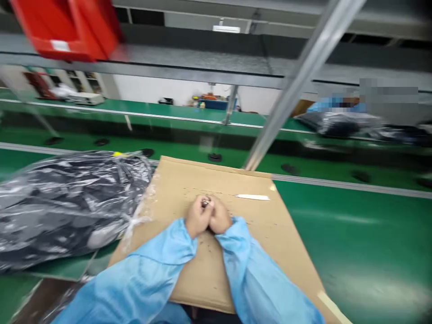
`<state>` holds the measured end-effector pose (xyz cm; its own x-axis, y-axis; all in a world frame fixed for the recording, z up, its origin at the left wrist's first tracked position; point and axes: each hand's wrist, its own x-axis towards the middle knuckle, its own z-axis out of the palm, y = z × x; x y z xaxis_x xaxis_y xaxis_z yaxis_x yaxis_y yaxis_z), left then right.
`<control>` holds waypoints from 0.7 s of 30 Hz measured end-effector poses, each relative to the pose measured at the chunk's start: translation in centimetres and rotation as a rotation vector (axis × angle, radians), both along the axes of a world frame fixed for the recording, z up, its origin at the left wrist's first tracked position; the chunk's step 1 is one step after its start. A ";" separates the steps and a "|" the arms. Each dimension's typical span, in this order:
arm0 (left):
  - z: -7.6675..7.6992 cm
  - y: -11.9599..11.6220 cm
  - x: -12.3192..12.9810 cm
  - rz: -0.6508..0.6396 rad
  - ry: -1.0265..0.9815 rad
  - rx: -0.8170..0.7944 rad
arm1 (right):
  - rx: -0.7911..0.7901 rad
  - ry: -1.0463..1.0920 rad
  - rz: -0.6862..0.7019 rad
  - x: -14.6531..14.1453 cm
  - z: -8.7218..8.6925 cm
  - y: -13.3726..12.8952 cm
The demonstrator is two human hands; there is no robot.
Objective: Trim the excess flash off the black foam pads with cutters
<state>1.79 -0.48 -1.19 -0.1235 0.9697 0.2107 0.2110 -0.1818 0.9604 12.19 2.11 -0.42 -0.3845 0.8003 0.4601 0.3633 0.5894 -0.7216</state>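
My left hand [198, 217] and my right hand [220, 217] are pressed together above a sheet of brown cardboard [249, 256]. A small shiny metal part [205, 204] shows between the closed fingers of both hands; its exact kind is hidden and blurred. To the right of my hands lies a slim white tool [253, 197] with a thin pointed tip, flat on the cardboard. Small dark bits are scattered on the cardboard around my hands. Both forearms are in light blue sleeves.
At left, a large clear plastic bag [74, 202] of dark items touches the cardboard. A slanted metal post [297, 90] rises behind it. Red bins [67, 31] hang at upper left. Green bench surface [371, 238] extends to the right. Another person [337, 104], partly pixelated, is at the far right.
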 end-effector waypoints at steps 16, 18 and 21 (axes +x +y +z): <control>0.9 0.0 0.0 0.113 0.116 -0.143 | 0.023 -0.224 0.046 0.6 0.7 1.5; 1.0 0.0 0.0 0.113 0.115 -0.142 | 0.027 -0.230 0.030 0.5 0.9 1.3; 1.0 0.1 0.0 0.108 0.116 -0.145 | 0.029 -0.239 -0.004 0.6 0.3 1.6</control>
